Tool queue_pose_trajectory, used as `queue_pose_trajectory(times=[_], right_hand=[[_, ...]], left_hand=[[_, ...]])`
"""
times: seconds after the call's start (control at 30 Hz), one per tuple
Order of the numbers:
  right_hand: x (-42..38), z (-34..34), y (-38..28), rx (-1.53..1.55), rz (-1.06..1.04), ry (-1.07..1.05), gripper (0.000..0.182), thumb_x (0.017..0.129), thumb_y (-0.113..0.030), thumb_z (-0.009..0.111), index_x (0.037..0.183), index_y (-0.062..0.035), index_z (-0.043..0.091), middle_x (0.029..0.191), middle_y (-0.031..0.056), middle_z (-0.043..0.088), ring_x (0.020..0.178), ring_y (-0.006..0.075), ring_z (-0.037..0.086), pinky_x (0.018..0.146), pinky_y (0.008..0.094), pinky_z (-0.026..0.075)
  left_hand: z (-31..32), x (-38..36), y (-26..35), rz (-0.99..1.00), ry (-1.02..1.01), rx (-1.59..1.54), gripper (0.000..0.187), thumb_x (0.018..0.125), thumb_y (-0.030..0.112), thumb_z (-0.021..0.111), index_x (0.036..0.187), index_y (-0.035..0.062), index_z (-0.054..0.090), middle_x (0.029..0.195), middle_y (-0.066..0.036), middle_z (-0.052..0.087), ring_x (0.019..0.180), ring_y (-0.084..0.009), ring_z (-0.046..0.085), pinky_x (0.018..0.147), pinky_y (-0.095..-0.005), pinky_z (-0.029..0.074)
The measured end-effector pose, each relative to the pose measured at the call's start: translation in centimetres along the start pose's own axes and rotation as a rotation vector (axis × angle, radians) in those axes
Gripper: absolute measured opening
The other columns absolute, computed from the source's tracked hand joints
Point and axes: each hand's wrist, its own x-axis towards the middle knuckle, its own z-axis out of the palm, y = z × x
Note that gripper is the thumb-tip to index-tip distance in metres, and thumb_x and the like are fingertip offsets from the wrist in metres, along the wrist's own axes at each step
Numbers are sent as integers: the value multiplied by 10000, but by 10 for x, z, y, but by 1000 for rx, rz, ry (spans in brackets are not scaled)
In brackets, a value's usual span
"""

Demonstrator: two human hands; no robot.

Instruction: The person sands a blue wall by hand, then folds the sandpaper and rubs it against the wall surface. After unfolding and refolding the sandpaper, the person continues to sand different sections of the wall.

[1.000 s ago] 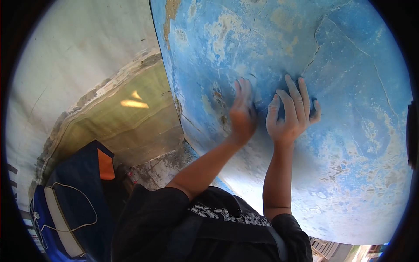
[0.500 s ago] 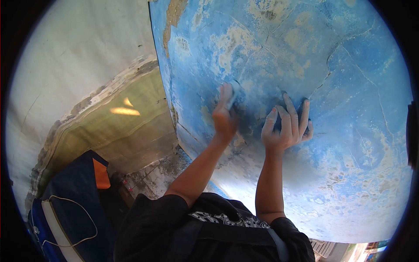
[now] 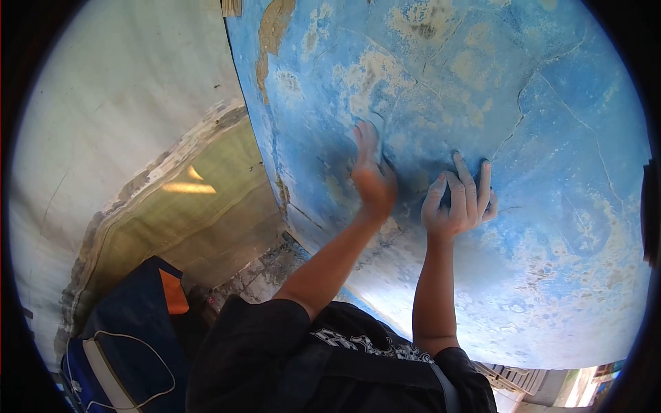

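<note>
The blue wall (image 3: 551, 158) with peeling paint, pale patches and cracks rises in front of me. My left hand (image 3: 373, 172), slightly blurred, is against it near the middle; its fingers point up and press a thin, pale blue-grey piece (image 3: 379, 134) flat to the surface. To the right, my right hand (image 3: 458, 198), whitened with dust, touches the wall with its fingertips. Its fingers are bent and spread, and nothing shows between them.
On the left is a pale wall (image 3: 138, 76) with a worn greenish lower band. Below it stands a dark blue item (image 3: 131, 310) with an orange panel and a looped cord. A slatted object (image 3: 513, 377) shows at the lower right.
My left hand and the piece under it have shifted right along the wall. My right hand keeps the same pose against the wall. The whole view has shifted slightly.
</note>
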Motion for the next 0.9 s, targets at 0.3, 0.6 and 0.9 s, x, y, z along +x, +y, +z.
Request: queue_pose_trajectory(times=[0.3,0.6,0.9], right_hand=[[0,3,-19,111,16,7,223,1012,-298,692,884,-135,772,1143,-14,839,1358,342,627,1067,404,336],[-20,-6,-115,883,731,-591,150,944,-96,792,1067,-11,781,955,67,778,920,191,680,810,353,511],[-46,22,-135,1331,930,-993,172,988,-121,783,1098,9,760,907,36,737,782,93,606,732,316,506]], left_hand=[[-73,-2,7,-273,-477,-221,332,1010,-37,630,1331,-61,713,1296,-233,751,1229,-287,712,1009,-371,569],[-157,9,-35,-592,-434,-554,292,1054,132,733,1290,-41,729,1137,-94,793,993,-137,715,879,-314,576],[-218,14,-67,-656,-487,-285,294,1128,221,636,1266,-22,730,1077,-35,763,934,-93,675,849,-283,538]])
